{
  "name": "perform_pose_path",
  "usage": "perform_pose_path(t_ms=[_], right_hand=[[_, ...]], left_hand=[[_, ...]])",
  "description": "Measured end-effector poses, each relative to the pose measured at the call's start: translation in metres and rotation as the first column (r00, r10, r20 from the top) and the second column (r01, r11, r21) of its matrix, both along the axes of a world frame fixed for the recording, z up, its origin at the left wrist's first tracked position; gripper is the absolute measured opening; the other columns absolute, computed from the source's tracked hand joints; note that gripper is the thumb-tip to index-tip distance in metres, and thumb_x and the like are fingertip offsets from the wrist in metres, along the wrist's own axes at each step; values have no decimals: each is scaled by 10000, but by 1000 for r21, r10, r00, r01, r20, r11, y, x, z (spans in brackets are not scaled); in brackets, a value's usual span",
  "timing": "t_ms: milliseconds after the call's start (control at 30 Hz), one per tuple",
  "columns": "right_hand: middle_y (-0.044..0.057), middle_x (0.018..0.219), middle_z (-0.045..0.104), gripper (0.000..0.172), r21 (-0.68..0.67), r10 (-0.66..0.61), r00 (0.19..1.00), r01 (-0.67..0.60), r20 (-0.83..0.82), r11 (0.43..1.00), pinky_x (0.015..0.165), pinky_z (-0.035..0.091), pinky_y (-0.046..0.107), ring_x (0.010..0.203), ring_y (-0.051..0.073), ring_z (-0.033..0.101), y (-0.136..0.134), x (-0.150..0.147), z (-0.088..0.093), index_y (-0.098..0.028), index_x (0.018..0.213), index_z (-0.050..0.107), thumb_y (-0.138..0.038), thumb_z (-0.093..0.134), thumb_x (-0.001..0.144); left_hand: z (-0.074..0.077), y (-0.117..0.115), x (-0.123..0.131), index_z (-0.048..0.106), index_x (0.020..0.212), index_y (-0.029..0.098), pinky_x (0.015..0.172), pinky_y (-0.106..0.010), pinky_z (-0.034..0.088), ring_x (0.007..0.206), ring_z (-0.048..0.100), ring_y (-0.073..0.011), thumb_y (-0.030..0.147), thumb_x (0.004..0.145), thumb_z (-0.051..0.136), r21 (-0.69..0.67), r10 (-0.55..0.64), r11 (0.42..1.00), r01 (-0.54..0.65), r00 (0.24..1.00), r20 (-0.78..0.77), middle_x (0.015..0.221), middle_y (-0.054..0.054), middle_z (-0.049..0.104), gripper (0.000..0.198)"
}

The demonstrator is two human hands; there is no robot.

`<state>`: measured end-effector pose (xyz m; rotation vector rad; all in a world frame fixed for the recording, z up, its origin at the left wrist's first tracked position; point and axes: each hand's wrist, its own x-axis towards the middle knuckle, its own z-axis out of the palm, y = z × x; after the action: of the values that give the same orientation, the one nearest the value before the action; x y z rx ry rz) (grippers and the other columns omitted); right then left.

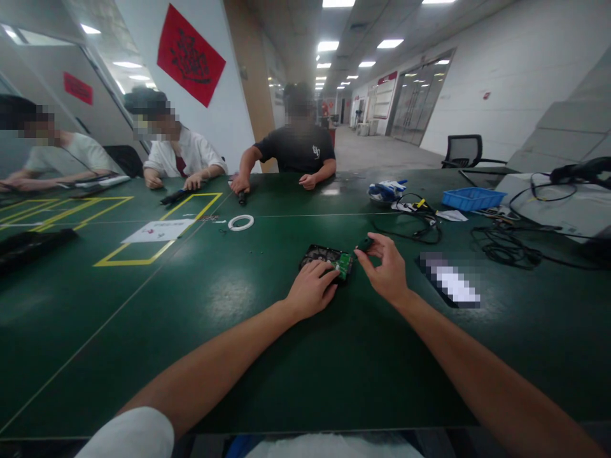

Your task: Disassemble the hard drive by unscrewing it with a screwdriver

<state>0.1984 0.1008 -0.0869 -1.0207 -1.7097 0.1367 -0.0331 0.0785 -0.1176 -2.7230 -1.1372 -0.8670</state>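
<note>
A black flat device [321, 256] with a green circuit board [344, 264] at its right end lies on the green table [229, 331]. My left hand [312, 289] rests on its near edge, fingers curled over the board and holding it down. Just to the right, my right hand [387, 267] is raised slightly and pinches a small dark part [363, 244] between thumb and fingertips, above the device's right corner.
A white tape ring [241, 222] and a paper sheet [157, 230] lie further back, among yellow floor-tape lines. Cables [415, 222], a blue tray [470, 198] and a grey box [563, 203] sit right. Across the table sit three people [296, 152].
</note>
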Motion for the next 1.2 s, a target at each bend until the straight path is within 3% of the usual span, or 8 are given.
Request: perform_pose_path(t_ms=[333, 700, 867, 1000, 1200], right_hand=[[115, 1229, 637, 505, -4, -4, 1000, 4, -4, 1000, 858, 636, 431, 916, 227, 717, -2, -4, -1, -256, 1347, 455, -429, 651, 916], [104, 1208, 630, 475, 3, -29, 997, 29, 68, 1000, 862, 620, 434, 875, 217, 700, -5, -5, 4, -264, 1345, 481, -417, 637, 922], [120, 1304, 605, 477, 13, -17, 995, 16, 97, 1000, 931, 597, 449, 1018, 241, 688, -5, -7, 6, -270, 1413, 440, -372, 559, 962], [134, 1382, 575, 513, -11, 38, 999, -38, 11, 999, 962, 584, 458, 1079, 243, 686, -1, -9, -1, -246, 1439, 369, -362, 547, 971], [115, 1217, 616, 480, 27, -48, 996, 46, 80, 999, 930, 585, 475, 976, 250, 675, -3, -8, 1, -264, 1387, 460, -378, 596, 942]], left_hand=[[-5, 5, -1, 599, 1327, 216, 1074, -520, 438, 1251, 521, -297, 292, 943, 550, -40, -19, 999, 19, 1000, -7, 1332, -111, 599, 394], [0, 3, 0, 610, 1309, 215, 1065, -517, 445, 1235, 529, -297, 263, 926, 568, -39, -26, 999, 25, 1000, -2, 1315, -117, 606, 388], [0, 3, 0, 612, 1312, 222, 1060, -522, 446, 1234, 529, -302, 263, 925, 563, -38, -26, 999, 26, 1000, 0, 1312, -115, 608, 392], [-1, 3, 0, 612, 1312, 219, 1064, -515, 444, 1230, 529, -298, 270, 933, 553, -34, -26, 999, 25, 1000, -4, 1312, -111, 610, 386], [-2, 4, 0, 606, 1318, 202, 1085, -506, 427, 1234, 521, -293, 276, 937, 550, -35, -20, 999, 19, 1000, -12, 1328, -106, 603, 391]])
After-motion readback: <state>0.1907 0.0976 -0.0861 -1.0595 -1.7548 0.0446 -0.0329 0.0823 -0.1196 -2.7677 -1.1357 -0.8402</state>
